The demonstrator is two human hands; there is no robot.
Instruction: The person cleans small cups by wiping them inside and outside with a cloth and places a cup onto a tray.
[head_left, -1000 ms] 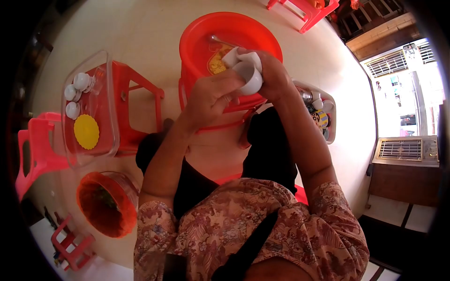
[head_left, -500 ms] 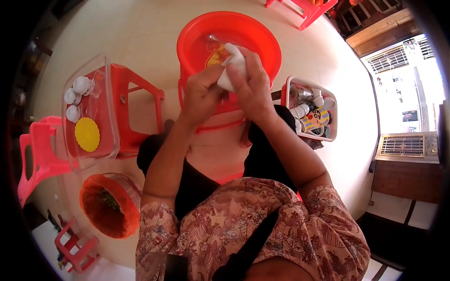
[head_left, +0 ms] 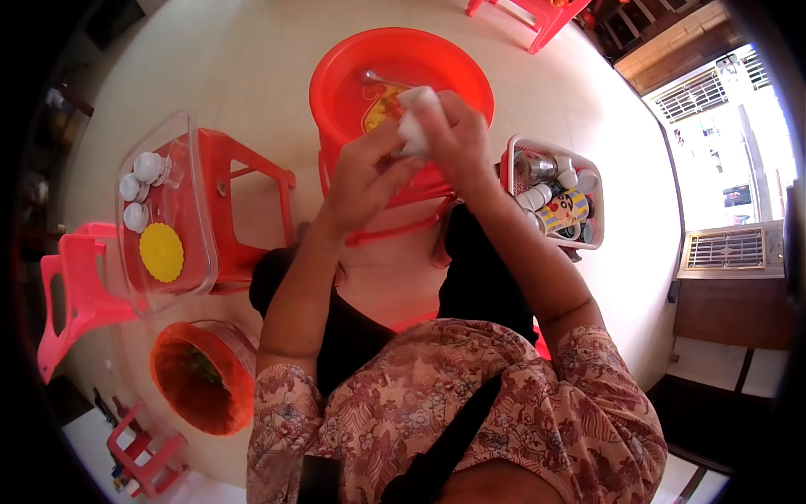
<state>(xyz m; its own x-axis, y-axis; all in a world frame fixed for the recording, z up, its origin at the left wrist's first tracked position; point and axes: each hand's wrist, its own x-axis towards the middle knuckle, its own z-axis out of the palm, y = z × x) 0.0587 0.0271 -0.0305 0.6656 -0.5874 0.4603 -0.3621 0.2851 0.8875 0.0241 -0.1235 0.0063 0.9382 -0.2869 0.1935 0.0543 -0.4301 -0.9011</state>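
Both hands meet over the near side of the basin: the right hand (head_left: 463, 139) closes its fingers and thumb around a bunched white cloth (head_left: 413, 126), while the left hand (head_left: 365, 172) comes against the cloth's lower left edge with its fingers half curled. Compared with 1 second ago, when a white cup shows plainly between the 2 hands, the cloth and fingers now cover that spot, so the work appears to be on the cup's surface and unfinished. The cup itself is hidden; a greyish patch under the cloth may be part of it, and I cannot tell how firmly the left fingers grip anything.

Just beyond is the red basin (head_left: 329, 101), resting on a red stand, with a long metal handle (head_left: 369, 76) and a yellow patch inside; the forearms and hands block its near part. Beside the right knee, a white basket (head_left: 600, 239) holds a glass jar (head_left: 531, 166) and a striped tin (head_left: 567, 210), among pieces too crowded to count. To the left, a clear tray (head_left: 206, 223) on a red stool (head_left: 239, 164) carries at least 3 white cups (head_left: 148, 166) and a yellow disc (head_left: 161, 252). Farther out, a pink chair (head_left: 75, 277) blurs towards the dark rim, which cuts off the room's edges, and glare washes out the doorway (head_left: 714, 160).
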